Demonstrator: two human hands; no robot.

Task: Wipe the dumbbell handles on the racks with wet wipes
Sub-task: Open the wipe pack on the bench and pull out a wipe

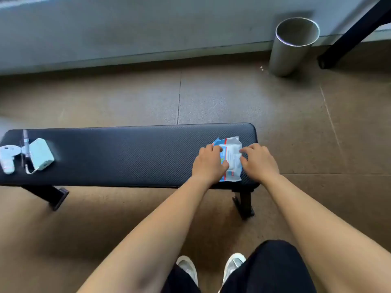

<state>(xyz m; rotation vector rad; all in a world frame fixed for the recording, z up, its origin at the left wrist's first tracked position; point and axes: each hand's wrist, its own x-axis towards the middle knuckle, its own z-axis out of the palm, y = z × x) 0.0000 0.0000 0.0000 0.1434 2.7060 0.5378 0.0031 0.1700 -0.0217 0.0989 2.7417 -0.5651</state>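
Observation:
A white and blue pack of wet wipes (231, 154) lies flat on the right end of a black padded bench (127, 155). My left hand (208, 163) rests on the pack's left side, with its thumb pressing the lower part. At the pack's right edge my right hand (259, 160) has its fingers curled and the fingertips touching the wrapper. Whether either hand pinches the wrapper is unclear. No dumbbells or racks are in view.
On the bench's left end lie a pale green power bank (41, 154), a white gadget (8, 157) and a pen-like stick (25, 144). A steel cylinder bin (292, 45) stands on the floor at the back right beside a black frame leg (351, 37).

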